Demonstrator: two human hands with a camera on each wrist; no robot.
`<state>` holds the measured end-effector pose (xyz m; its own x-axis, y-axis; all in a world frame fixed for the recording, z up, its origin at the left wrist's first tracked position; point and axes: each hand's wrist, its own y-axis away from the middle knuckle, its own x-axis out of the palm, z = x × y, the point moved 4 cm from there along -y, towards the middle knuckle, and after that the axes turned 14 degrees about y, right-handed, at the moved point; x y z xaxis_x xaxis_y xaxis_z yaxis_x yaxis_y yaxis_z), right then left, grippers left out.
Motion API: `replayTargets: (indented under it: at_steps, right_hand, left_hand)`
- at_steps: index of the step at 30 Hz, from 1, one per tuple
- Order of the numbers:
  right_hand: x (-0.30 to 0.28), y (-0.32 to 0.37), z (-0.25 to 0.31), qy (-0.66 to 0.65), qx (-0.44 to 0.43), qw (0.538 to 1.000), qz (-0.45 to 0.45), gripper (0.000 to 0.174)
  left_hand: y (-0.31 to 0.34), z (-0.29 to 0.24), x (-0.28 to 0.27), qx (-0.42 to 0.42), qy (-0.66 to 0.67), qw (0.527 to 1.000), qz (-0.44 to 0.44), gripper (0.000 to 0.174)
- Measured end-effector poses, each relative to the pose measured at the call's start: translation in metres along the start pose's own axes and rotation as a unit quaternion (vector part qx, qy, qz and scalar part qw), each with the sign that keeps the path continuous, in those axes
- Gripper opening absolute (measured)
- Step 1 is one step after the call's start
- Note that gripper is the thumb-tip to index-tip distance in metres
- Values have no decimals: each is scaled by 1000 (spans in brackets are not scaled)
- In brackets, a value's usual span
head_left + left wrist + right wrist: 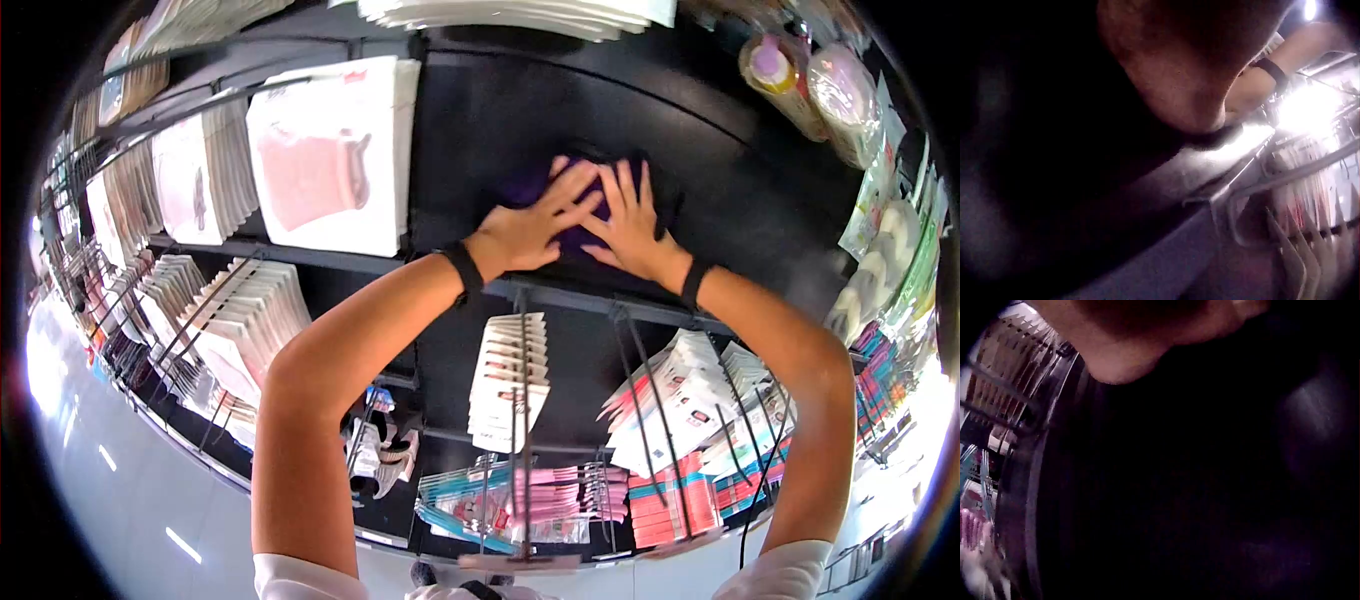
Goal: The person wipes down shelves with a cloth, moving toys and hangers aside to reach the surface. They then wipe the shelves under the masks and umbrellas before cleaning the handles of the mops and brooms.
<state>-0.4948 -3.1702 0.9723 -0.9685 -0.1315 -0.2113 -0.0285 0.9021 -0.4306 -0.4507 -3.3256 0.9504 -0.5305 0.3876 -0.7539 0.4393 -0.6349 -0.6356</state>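
Observation:
Side by side in the head view, my left hand (535,222) and right hand (632,228) lie with spread fingers over a dark purple, flat thing (572,240). It rests against the black back panel (480,120) of a shop display, and both hands cover most of it. I cannot tell what kind of thing it is. The fingertips of the two hands meet or overlap near its middle. In the left wrist view the left hand (1172,75) is dark against the panel. The right wrist view shows only part of the right hand (1122,359).
White flat packs (325,160) hang at left. Below the hands runs a black rail (600,298), with metal hooks holding more packs (510,380). Pink and teal packs (550,495) hang lower. Clear-wrapped goods (845,100) are at right. Grey floor (130,460) shows at lower left.

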Motion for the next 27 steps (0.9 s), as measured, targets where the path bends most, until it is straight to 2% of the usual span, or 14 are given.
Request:
replayTargets:
  at_steps: [3,5,6,9,10,11,12,14,19,20,21,24,27]
  right_hand:
    - [-13,-59,27,68,-68,995,22,65]
    - [-16,-90,41,30,-92,994,52,66]
    - [-22,-103,46,63,-111,992,-16,65]
    - [-25,-127,54,15,-129,991,44,49]
    - [-14,-123,51,-1,-117,993,-31,49]
    - [-20,-122,47,-34,-103,992,-60,57]
    - [-28,-121,42,-18,-98,995,-11,61]
    - [-44,-117,39,100,-77,992,24,57]
    - [-106,-93,26,169,-14,985,14,57]
    - [-117,-84,23,197,-1,978,63,54]
    - [-136,-78,20,182,-10,983,-2,47]
    - [-180,-52,5,195,35,980,24,44]
    - [-237,-30,-2,235,104,966,30,56]
  left_hand:
    - [53,16,-19,-47,-71,996,-38,87]
    - [85,20,-28,-115,-141,982,-59,83]
    - [98,23,-28,-130,-150,977,-71,83]
    - [115,31,-30,-164,-122,973,-112,86]
    - [115,33,-25,-165,-107,972,-130,86]
    - [113,33,-24,-167,-95,969,-152,86]
    - [110,29,-27,-165,-82,968,-173,85]
    - [102,18,-34,-159,-88,962,-202,83]
    - [83,-27,-56,-107,-207,944,-235,76]
    - [80,-39,-63,-94,-190,948,-236,73]
    - [79,-53,-71,-78,-200,941,-261,71]
    - [83,-97,-95,-18,-262,924,-280,69]
    - [96,-149,-131,36,-250,914,-318,66]
